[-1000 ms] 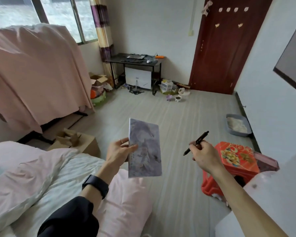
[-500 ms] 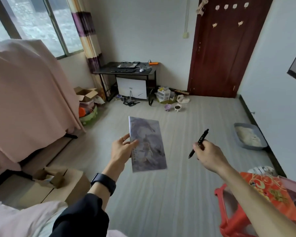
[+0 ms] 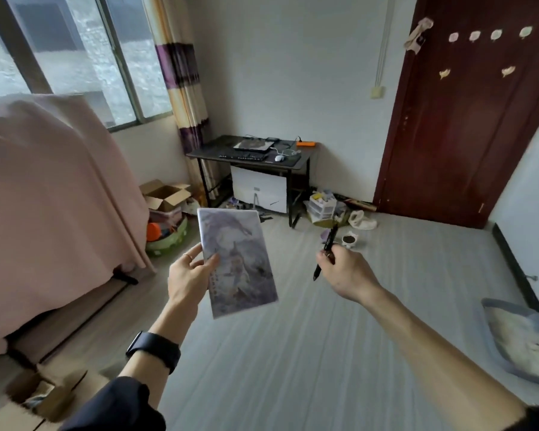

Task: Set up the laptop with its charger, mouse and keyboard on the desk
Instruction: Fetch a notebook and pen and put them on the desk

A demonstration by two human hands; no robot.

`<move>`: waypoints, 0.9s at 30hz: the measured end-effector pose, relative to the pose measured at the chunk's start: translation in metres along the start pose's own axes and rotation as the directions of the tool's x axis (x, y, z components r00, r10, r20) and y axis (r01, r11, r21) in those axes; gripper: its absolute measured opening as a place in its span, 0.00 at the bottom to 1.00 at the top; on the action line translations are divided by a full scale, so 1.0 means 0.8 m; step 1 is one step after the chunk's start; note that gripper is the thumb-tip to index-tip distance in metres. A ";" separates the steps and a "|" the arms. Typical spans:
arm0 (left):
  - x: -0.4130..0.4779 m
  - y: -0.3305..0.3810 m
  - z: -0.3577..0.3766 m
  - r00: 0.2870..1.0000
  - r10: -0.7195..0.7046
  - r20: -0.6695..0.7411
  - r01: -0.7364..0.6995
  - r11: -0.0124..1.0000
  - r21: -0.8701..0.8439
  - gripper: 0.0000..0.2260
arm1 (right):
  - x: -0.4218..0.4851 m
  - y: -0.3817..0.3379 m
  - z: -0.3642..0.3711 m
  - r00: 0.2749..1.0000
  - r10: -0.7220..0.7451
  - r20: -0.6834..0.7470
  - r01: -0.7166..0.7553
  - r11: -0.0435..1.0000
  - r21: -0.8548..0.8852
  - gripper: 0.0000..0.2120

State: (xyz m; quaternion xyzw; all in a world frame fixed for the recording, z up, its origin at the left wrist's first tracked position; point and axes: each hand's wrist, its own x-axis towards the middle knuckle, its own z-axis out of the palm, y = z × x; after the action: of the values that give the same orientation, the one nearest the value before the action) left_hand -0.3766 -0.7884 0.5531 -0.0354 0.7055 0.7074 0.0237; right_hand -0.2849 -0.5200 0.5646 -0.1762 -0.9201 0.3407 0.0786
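A black desk (image 3: pixel 206 148) stands against the far wall. On it lie a closed laptop (image 3: pixel 253 145), a black keyboard (image 3: pixel 242 156) in front of it, a white mouse (image 3: pixel 278 158) on a dark pad, and an orange power strip (image 3: pixel 305 144) with cables. My left hand (image 3: pixel 188 275) holds a thin notebook (image 3: pixel 237 259) with a pale purple illustrated cover out in front of me. A black pen (image 3: pixel 325 251) is gripped in my right hand (image 3: pixel 346 273), tip pointing down. Both hands are well short of the desk, over the open floor.
A pink sheet drapes over a rack (image 3: pixel 53 194) on the left. Open cardboard boxes (image 3: pixel 164 195) and a green bin sit beside the desk; a white panel (image 3: pixel 259 189) leans under it. Small drawers, shoes and bowls (image 3: pixel 350 239) litter the floor. A litter tray (image 3: pixel 523 339) lies at right near the dark red door (image 3: pixel 467 119).
The view has advanced across the room and the desk is nearer and larger. The bed and the red stool have dropped out of view. Both hands keep their hold on notebook and pen.
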 end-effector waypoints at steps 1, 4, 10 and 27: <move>0.019 0.007 0.001 1.000 -0.001 -0.029 0.001 1.000 -0.004 0.23 | 0.033 -0.010 0.000 1.000 -0.023 0.015 0.023 1.000 -0.004 0.15; 0.079 0.021 -0.002 0.994 0.007 -0.111 -0.007 1.000 -0.006 0.21 | 0.111 -0.035 0.007 0.995 -0.081 0.050 0.082 0.997 -0.014 0.16; 0.240 0.025 -0.005 0.981 0.023 -0.194 -0.036 0.997 -0.064 0.22 | 0.280 -0.071 0.041 0.980 -0.187 0.071 0.189 0.982 -0.017 0.18; 0.782 0.120 0.100 0.994 0.099 -0.053 -0.096 0.994 0.045 0.23 | 0.792 -0.145 0.103 0.981 -0.176 -0.085 0.172 0.983 -0.059 0.22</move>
State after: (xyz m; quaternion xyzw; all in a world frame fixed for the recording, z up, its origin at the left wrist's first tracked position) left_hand -1.0092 -0.7191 0.5970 -0.0200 0.7215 0.6915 -0.0297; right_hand -0.9241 -0.4117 0.5941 -0.1121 -0.9360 0.3007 0.1447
